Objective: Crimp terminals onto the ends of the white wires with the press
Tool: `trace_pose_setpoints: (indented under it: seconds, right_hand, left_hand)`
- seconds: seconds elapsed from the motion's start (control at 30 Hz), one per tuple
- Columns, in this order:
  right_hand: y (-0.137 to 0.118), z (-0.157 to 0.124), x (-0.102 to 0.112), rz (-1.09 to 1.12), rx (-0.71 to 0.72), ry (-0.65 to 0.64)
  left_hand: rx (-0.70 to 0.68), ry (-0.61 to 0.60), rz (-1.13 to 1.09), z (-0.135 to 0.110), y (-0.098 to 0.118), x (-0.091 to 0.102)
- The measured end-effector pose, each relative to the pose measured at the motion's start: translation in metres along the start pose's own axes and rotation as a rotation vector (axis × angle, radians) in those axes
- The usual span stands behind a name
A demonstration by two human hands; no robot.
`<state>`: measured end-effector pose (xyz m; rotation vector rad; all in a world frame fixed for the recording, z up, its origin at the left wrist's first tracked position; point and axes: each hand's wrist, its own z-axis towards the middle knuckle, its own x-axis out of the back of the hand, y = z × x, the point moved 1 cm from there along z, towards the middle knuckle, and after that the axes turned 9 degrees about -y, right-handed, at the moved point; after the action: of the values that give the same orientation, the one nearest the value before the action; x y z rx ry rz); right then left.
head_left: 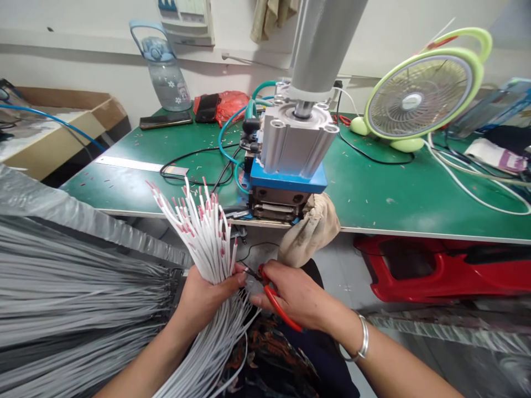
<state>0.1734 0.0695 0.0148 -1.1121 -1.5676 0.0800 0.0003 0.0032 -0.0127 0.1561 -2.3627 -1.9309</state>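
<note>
My left hand (207,298) is wrapped round a bundle of white wires (203,232) whose red-tipped ends fan upward. My right hand (296,296) grips red-handled scissors (276,304), with the blades pointing left at the bundle just beside my left thumb. Both hands are below the front edge of the green table (373,193). The lower part of the wire bundle trails down over my lap.
A blue and silver pneumatic press (290,160) stands at the table edge with a cloth bag (309,232) hanging under it. A green fan (418,99), a water bottle (164,66) and a phone (166,120) are on the table. Many grey wires (74,298) lie at the left; a red stool (435,271) is at the right.
</note>
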Motion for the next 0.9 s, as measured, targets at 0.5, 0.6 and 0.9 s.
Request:
trace_pose_setpoints:
  seconds: [0.5, 0.6, 0.9]
  right_hand:
    - [0.0013, 0.0026, -0.0029, -0.155, 0.001, 0.009]
    - [0.0015, 0.0018, -0.0026, -0.123, -0.009, -0.043]
    - [0.0055, 0.002, -0.008, -0.108, -0.057, -0.052]
  left_hand:
    - [-0.023, -0.029, 0.038, -0.0014, -0.0003, -0.0013]
    - [-0.021, -0.048, 0.079, -0.0007, -0.0012, -0.0007]
    - [0.017, -0.064, 0.072, 0.0003, -0.007, 0.0001]
